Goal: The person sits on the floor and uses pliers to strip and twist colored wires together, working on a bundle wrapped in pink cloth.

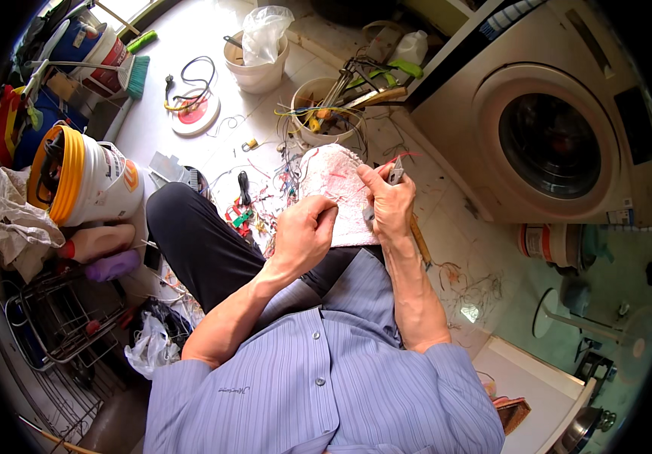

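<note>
A white towel with pink flecks (pixel 335 189) lies draped over my raised knee. My left hand (pixel 303 233) is curled into a fist at the towel's near edge, pinching something thin that I cannot make out. On the towel's right side, my right hand (pixel 389 203) grips a small metal tool with a wooden handle (pixel 419 239); its metal tip (pixel 395 172) sticks up above my fingers. A thin red wire runs by that tip. Both forearms come up from my blue striped shirt.
Bits of coloured wire (pixel 254 212) litter the tiled floor. Two buckets hold tools and wire (pixel 326 113) and a plastic bag (pixel 259 57). A washing machine (pixel 545 129) stands to the right, a white and orange bucket (pixel 87 181) and a wire rack (pixel 61 325) to the left.
</note>
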Demonstrator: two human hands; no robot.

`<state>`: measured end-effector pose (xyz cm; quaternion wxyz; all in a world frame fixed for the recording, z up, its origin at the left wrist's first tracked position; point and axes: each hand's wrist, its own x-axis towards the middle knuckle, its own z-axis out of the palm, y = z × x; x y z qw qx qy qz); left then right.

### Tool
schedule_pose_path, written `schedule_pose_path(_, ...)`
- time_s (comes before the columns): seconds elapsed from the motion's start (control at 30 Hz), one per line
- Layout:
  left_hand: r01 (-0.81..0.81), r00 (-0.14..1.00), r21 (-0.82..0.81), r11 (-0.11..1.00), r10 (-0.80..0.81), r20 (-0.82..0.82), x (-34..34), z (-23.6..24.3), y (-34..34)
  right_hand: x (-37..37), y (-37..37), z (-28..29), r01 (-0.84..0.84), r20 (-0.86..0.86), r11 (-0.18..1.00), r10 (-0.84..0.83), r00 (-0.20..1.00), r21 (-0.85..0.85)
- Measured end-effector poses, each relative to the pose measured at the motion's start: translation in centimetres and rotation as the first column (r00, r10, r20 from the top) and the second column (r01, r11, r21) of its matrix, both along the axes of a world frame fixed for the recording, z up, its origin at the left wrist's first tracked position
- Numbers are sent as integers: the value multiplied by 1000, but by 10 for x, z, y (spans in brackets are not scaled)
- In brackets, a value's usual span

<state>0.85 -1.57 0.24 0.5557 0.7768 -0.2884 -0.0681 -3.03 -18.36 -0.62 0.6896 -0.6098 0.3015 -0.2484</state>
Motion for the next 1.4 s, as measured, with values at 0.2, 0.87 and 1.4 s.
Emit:
schedule_pose_path(0.2, 3, 997, 163, 987, 10, -76, 6, -32, -8, 10, -22, -35, -171, -384, 897, 2, 923, -408)
schedule_pose_path(0.87, 73, 912, 333, 940, 72, -405, 21, -44, -19, -30, -17, -19, -386, -397, 762, 184, 899, -520)
schedule_pose_path(1.4, 52, 959, 400, 915, 66, -277, 22, -52, -31, -26, -23, -32, -397, -261, 428, 344, 902, -812)
